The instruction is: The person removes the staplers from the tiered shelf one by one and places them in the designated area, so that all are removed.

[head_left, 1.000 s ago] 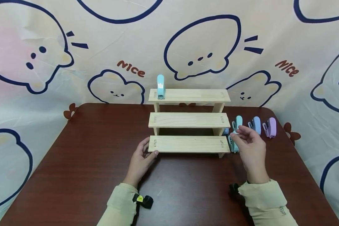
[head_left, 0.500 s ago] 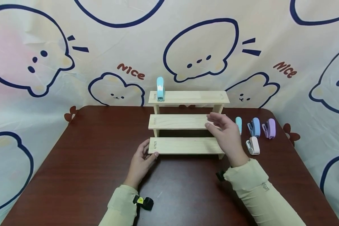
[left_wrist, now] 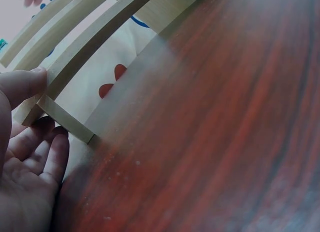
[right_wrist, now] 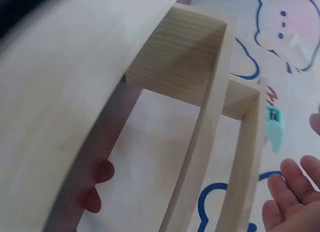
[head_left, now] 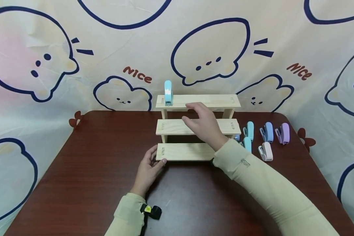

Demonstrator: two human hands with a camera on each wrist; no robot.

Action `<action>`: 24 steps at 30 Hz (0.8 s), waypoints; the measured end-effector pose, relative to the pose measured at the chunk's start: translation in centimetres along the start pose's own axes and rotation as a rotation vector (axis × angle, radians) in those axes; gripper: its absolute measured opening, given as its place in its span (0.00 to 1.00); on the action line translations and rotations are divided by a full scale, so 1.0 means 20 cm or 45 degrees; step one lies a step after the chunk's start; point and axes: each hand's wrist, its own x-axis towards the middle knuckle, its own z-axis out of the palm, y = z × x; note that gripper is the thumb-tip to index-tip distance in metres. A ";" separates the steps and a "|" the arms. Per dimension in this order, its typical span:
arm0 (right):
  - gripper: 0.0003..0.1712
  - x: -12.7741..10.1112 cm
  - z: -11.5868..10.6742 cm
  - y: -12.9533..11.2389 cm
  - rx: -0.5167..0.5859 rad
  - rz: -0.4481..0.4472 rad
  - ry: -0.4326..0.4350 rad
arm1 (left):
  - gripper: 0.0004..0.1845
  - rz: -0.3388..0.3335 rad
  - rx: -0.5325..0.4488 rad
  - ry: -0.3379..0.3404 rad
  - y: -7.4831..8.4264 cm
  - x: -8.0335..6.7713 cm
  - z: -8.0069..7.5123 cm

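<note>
A pale wooden three-step rack (head_left: 184, 151) stands on the table. At its front left corner my left hand (head_left: 147, 168) grips the lowest step, thumb on the board's edge and fingers beneath, as the left wrist view also shows. My right hand (head_left: 206, 126) is in front of the upper steps, its forearm crossing the lowest step's right end. In the right wrist view its palm faces up with loosely bent fingers (right_wrist: 295, 179) holding nothing. A turquoise mini stapler (head_left: 168, 93) stands upright at the left end of the top step.
Right of the rack, on the brown table (head_left: 91, 170), stand two turquoise staplers (head_left: 249, 130), a blue stapler (head_left: 266, 132), a purple stapler (head_left: 283, 133) and a white stapler (head_left: 265, 151). Another blue piece (head_left: 237, 137) shows partly behind the rack. A printed curtain (head_left: 209, 49) hangs behind.
My right hand has moved left and away from me, from beside the turquoise staplers to the rack's upper steps. The white stapler has come into view. My left hand keeps its grip.
</note>
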 end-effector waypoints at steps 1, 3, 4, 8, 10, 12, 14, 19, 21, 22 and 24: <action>0.25 0.03 0.02 0.00 -0.021 -0.014 -0.002 | 0.35 -0.001 -0.002 0.001 0.00 0.00 0.00; 0.25 0.08 0.05 -0.01 -0.067 -0.009 -0.017 | 0.35 -0.002 0.013 -0.001 0.04 -0.01 0.00; 0.26 0.10 0.07 -0.01 -0.086 0.009 -0.030 | 0.35 -0.004 0.018 -0.002 0.06 -0.02 0.00; 0.29 0.19 0.13 -0.03 -0.081 0.161 -0.088 | 0.35 -0.014 0.055 0.000 0.12 -0.04 0.01; 0.31 0.22 0.15 -0.05 -0.021 0.239 -0.081 | 0.35 -0.024 0.062 0.003 0.13 -0.05 0.01; 0.32 0.26 0.18 -0.07 0.049 0.308 -0.053 | 0.34 -0.024 0.071 0.003 0.14 -0.05 0.01; 0.32 0.29 0.20 -0.09 0.109 0.362 -0.016 | 0.34 -0.022 0.073 0.002 0.14 -0.05 0.01; 0.37 0.35 0.25 -0.14 0.106 0.458 0.071 | 0.34 0.006 0.034 0.003 0.09 -0.03 0.01; 0.37 0.37 0.26 -0.15 0.067 0.472 0.090 | 0.34 0.023 0.031 0.006 0.09 -0.02 0.01; 0.37 0.38 0.26 -0.15 0.053 0.477 0.096 | 0.34 0.022 0.039 0.002 0.10 -0.03 0.01; 0.37 0.38 0.26 -0.15 0.047 0.494 0.095 | 0.34 0.019 0.052 -0.001 0.12 -0.04 0.02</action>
